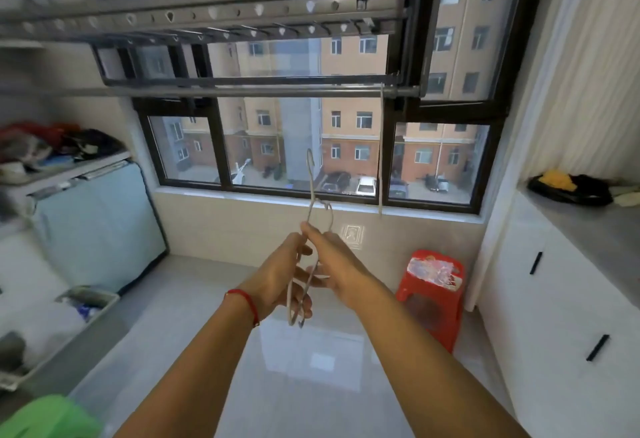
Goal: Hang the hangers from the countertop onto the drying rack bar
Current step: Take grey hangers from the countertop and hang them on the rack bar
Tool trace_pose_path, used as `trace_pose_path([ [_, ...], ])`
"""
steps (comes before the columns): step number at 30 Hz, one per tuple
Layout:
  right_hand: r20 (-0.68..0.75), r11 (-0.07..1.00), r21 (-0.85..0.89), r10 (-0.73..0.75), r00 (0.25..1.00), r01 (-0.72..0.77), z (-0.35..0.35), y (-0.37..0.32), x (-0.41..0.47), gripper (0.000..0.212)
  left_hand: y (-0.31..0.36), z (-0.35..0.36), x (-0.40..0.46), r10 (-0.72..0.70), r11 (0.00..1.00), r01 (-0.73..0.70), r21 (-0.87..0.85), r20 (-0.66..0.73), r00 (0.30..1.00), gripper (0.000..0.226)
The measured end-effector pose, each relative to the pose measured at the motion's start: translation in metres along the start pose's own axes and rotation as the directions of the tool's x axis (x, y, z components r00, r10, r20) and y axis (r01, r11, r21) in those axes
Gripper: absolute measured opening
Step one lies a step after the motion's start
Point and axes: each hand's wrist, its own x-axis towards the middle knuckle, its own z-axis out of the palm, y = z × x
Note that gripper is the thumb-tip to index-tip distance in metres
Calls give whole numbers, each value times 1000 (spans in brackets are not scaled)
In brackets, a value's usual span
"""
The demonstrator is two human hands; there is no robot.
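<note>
Balcony laundry room, tiled floor, dark-framed window (311,146) facing apartment blocks. Drying rack bar (242,92): grey metal tube, mounted horizontally across the window beneath a perforated rail. One hanger (381,146), thin and pale, seen edge-on, is already hung near the bar's right end. Wire hangers (313,216): thin, silver-grey, hooks pointing upward, held as a small bunch in mid-air below the bar, at room centre; the exact count cannot be told. Left hand (277,278): fingers curled round the lower part of the bunch; red cord worn at the wrist. Right hand (332,261): fingers pinched on the wire near the necks. Red plastic stool (431,292) is stood by the white cabinet (554,299), whose grey countertop (588,226) is at the right.
</note>
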Motion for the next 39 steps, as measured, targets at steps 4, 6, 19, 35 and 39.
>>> trace_pose_path([
  [4, -25, 994, -60, -95, 995, 94, -26, -38, 23, 86, 43, 9, 32, 71, 997, -72, -13, -47, 996, 56],
  [6, -41, 990, -53, -133, 990, 130, -40, -55, 36, 73, 63, 13, 48, 92, 996, -92, 6, -64, 994, 56],
  [19, 2, 955, -95, -283, 959, 282, -88, -143, 74, 50, 164, 16, 120, 180, 980, -169, 104, -106, 978, 46],
  [35, -151, 915, -285, -339, 929, 288, -104, -129, 101, 16, 149, 18, 157, 63, 991, -65, 113, 20, 998, 50],
  [39, -215, 861, -332, -466, 858, 385, -104, -121, 90, 18, 158, 21, 153, 193, 925, -143, 352, -109, 975, 52],
])
